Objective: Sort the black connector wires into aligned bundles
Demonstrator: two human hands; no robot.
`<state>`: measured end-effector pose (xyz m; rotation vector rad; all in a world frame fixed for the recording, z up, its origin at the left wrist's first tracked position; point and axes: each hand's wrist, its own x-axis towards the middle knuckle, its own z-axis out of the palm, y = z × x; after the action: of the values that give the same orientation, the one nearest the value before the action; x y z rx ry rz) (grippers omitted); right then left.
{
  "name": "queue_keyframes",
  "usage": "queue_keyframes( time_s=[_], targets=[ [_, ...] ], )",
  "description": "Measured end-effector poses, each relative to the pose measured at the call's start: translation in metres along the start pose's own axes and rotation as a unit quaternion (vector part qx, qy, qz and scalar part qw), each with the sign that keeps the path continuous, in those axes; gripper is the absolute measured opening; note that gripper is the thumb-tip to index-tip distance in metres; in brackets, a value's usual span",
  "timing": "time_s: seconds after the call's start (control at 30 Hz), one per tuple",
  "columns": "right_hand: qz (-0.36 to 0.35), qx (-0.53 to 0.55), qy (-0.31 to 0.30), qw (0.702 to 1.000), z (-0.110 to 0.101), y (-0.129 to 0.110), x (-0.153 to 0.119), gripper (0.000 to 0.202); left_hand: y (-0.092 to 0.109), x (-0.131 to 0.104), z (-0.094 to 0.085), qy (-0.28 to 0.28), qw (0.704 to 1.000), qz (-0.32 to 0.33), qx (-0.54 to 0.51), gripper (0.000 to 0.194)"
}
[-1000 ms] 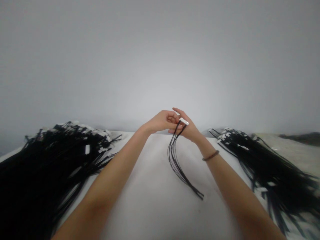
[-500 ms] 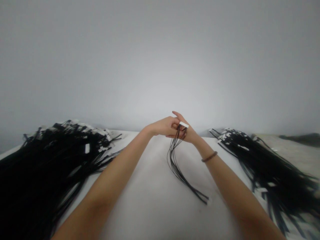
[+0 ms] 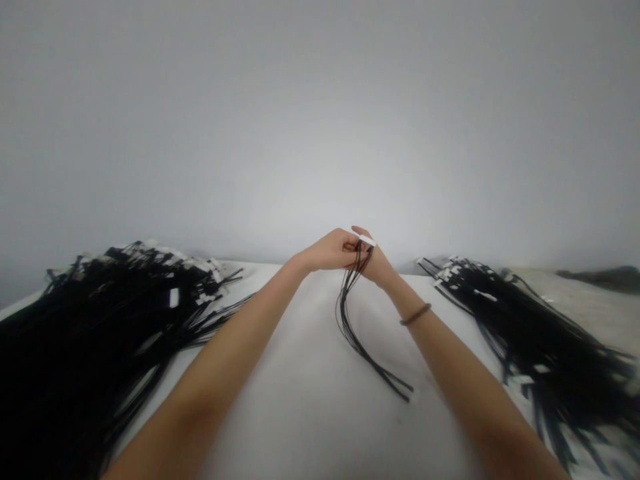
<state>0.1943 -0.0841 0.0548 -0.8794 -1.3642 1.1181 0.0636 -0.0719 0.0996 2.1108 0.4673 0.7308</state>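
Observation:
Both hands meet over the far part of the white table, around one black wire harness (image 3: 351, 337). Its white connector (image 3: 367, 241) shows at the top, and the wires hang down and curve right to two dark ends near the tabletop. My left hand (image 3: 333, 251) has its fingers closed on the wires just under the connector. My right hand (image 3: 379, 265) is closed round the same end from the other side, its fingertips partly hidden behind the connector and wires. A brown bracelet (image 3: 415, 315) circles the right wrist.
A large heap of black wire harnesses (image 3: 100, 333) with white connectors covers the table's left side. A smaller heap (image 3: 540, 333) lies on the right. Behind the white table (image 3: 300, 400) stands a plain grey wall (image 3: 320, 120). Clear plastic (image 3: 580, 300) lies at far right.
The hands and connector have risen slightly, and the hanging wire ends have shifted a little up and left. My right fingers have drawn in closer to the connector.

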Motion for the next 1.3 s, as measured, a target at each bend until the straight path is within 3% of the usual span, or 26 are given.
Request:
queue_keyframes(
  time_s=[0.17,0.37,0.5,0.67,0.8,0.93,1.07,1.17,1.3],
  targets=[
    [-0.056,-0.104,-0.026,0.993,0.004,-0.009,-0.003,0.049,0.005,0.001,0.006,0.046,0.999,0.018,0.009,0.015],
    [0.106,-0.181,-0.140,0.968,0.017,0.002,-0.016,0.018,0.026,-0.003,-0.001,0.151,0.980,0.067,-0.114,0.021],
    [0.120,-0.308,-0.215,0.919,0.019,0.013,-0.020,0.008,0.048,-0.014,-0.012,0.152,0.971,0.088,-0.161,0.025],
    [0.147,-0.345,-0.222,0.900,0.014,0.022,-0.015,0.014,0.069,-0.032,-0.033,0.205,0.949,0.165,-0.174,0.026],
    [0.197,-0.297,-0.201,0.912,0.013,0.026,-0.012,0.030,0.075,-0.044,-0.053,0.313,0.927,0.203,-0.048,0.023],
    [0.195,-0.313,-0.194,0.909,0.011,0.030,-0.011,0.053,0.078,-0.050,-0.063,0.388,0.879,0.250,0.119,0.014],
    [0.190,-0.352,-0.191,0.896,0.009,0.033,-0.013,0.064,0.071,-0.048,-0.064,0.423,0.832,0.273,0.231,0.013],
    [0.184,-0.314,-0.205,0.909,0.009,0.032,-0.015,0.066,0.058,-0.043,-0.064,0.463,0.811,0.284,0.218,0.020],
    [0.168,-0.232,-0.278,0.917,0.011,0.022,-0.019,0.056,0.049,-0.039,-0.065,0.524,0.753,0.339,0.208,0.028]
  ],
)
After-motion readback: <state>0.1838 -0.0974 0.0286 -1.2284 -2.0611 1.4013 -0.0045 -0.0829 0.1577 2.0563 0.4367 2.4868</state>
